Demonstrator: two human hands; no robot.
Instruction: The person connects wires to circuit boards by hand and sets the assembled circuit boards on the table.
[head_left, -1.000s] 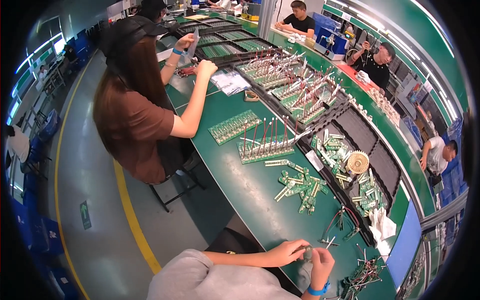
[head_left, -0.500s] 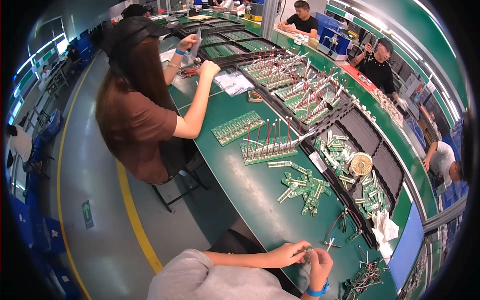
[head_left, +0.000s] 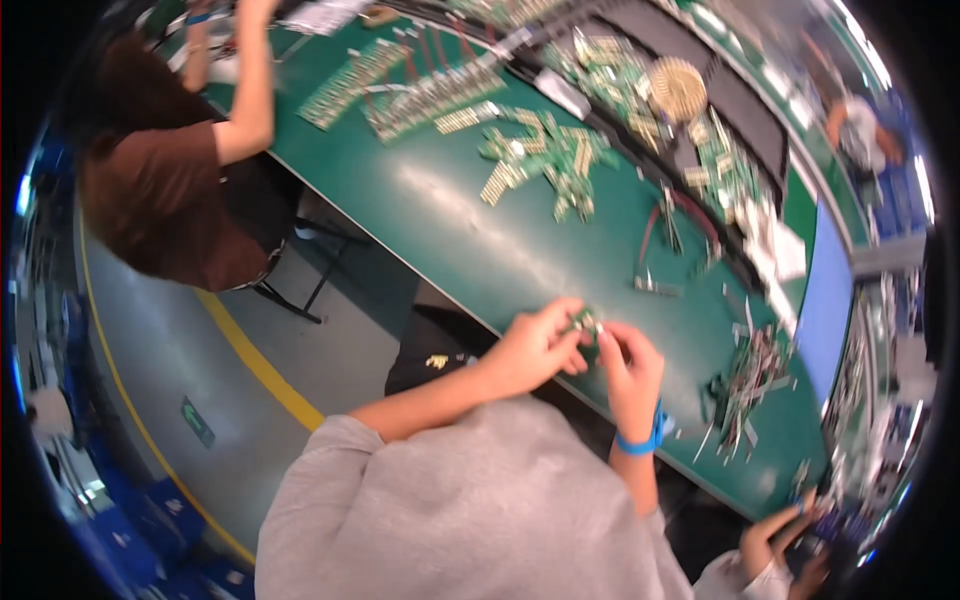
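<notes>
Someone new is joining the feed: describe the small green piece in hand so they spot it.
Find the green table, then its near edge, where a left hand faces a right hand with a blue wristband. The small green piece is at their fingertips. Unlike the green boards piled farther away, it is held off the table.

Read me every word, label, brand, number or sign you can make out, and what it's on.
No words, brands or numbers are readable.
Green floor sign: pale arrow, otherwise blurred.
White slip on the black tray: too blurred.
Green board between left hand and right hand: too small.
</notes>
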